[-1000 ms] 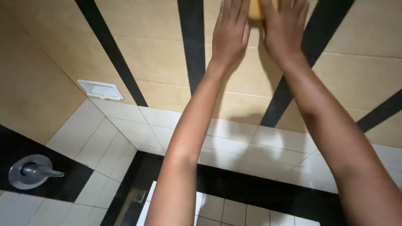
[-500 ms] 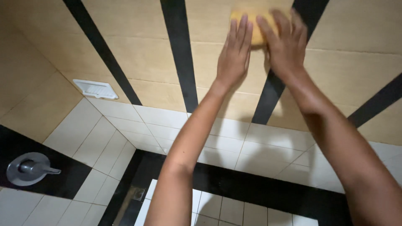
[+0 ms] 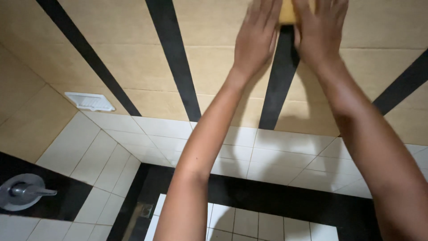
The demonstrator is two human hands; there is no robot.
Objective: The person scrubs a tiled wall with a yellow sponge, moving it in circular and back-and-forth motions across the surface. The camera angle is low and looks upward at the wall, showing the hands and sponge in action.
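Observation:
Both my hands press a yellow sponge (image 3: pixel 288 12) flat against the tan tiled wall (image 3: pixel 214 67), over a black vertical stripe (image 3: pixel 280 76). My left hand (image 3: pixel 256 38) covers the sponge's left side with fingers spread upward. My right hand (image 3: pixel 320 29) covers its right side. Only a small strip of the sponge shows between the hands, near the top edge of the view.
A white vent grille (image 3: pixel 89 101) sits low on the wall at the left. A round metal fitting (image 3: pixel 22 192) lies on the black floor tile at the lower left. The floor has white tiles (image 3: pixel 285 151) bordered by a black band (image 3: pixel 267 196).
Both hands slid with the sponge along the wall, first leftward and down, then back right over the black stripe. The view shifted with them.

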